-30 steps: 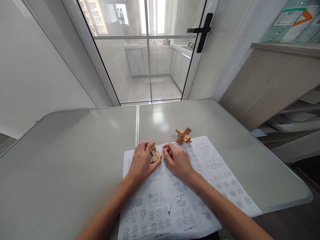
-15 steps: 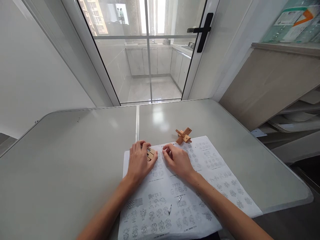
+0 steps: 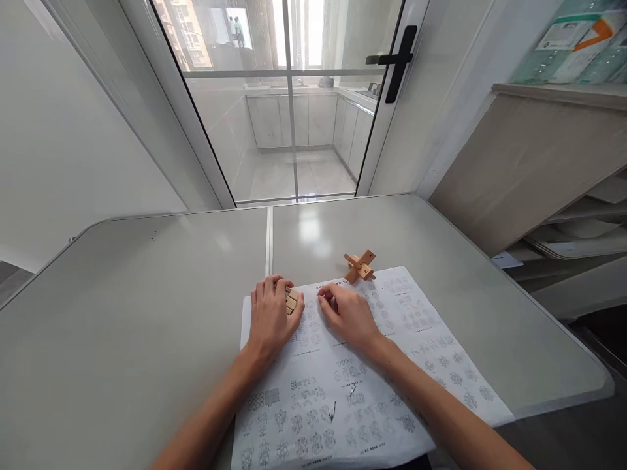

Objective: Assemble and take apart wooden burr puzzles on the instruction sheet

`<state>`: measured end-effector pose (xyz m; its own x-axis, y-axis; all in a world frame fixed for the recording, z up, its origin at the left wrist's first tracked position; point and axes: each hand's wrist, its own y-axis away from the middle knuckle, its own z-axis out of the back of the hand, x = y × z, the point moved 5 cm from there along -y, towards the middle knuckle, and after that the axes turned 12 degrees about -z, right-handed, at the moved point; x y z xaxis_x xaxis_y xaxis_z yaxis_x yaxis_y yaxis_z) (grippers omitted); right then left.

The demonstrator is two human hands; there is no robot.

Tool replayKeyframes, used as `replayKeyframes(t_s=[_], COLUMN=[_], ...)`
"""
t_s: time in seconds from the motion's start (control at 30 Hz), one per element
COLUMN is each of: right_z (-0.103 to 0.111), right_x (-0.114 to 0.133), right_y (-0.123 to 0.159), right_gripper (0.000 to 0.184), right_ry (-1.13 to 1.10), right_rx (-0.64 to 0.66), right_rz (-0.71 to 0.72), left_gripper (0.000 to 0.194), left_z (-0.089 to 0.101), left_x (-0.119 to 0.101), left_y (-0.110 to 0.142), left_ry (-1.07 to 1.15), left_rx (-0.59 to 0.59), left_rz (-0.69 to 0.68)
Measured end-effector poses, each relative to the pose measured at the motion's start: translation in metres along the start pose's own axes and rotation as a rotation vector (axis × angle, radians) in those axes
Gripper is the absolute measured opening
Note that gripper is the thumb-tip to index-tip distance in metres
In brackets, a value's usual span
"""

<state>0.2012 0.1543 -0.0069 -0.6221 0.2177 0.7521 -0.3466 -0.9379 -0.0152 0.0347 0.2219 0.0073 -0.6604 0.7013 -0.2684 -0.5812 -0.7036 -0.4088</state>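
Note:
My left hand (image 3: pixel 271 312) is closed around a light wooden puzzle (image 3: pixel 291 301) made of several small blocks, at the upper left of a printed sheet. Its palm and fingers hide most of that puzzle. To the right, my right hand (image 3: pixel 350 313) rests on the sheet with its fingers curled in; whether anything sits between the fingertips is hidden. The white instruction sheet (image 3: pixel 313 372) lies under both hands and carries rows of small line drawings. Just beyond the right hand stands an interlocking wooden puzzle (image 3: pixel 360 266) of crossed orange-brown sticks, at the sheet's far edge.
The grey table (image 3: pixel 137 326) has rounded corners and a pale seam (image 3: pixel 269 241) across it. Past its far edge is a glass door with a black handle (image 3: pixel 399 62). A wooden shelf unit (image 3: pixel 533 143) with plastic bottles (image 3: pixel 578 46) on top stands at the right.
My left hand has shifted a little to the left with the wooden block puzzle, turning so more of it is covered. The right hand and the crossed-stick puzzle have stayed in place.

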Motion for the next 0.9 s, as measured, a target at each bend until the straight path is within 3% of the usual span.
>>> replayKeyframes(t_s=[0.4,0.9], right_z=[0.0013,0.0017], right_x=[0.0023,-0.0005], right_y=[0.0009,0.0003], right_gripper=[0.015,0.017], right_ry=[-0.021,-0.072], right_rx=[0.002,-0.018], right_rz=[-0.012,-0.021], left_gripper=[0.020,0.022], left_z=[-0.0006,-0.0008], left_x=[0.0018,0.0018], left_y=[0.0021,0.0023], left_ry=[-0.002,0.014], left_rx=[-0.070,-0.041], left_rz=[-0.020,-0.027])
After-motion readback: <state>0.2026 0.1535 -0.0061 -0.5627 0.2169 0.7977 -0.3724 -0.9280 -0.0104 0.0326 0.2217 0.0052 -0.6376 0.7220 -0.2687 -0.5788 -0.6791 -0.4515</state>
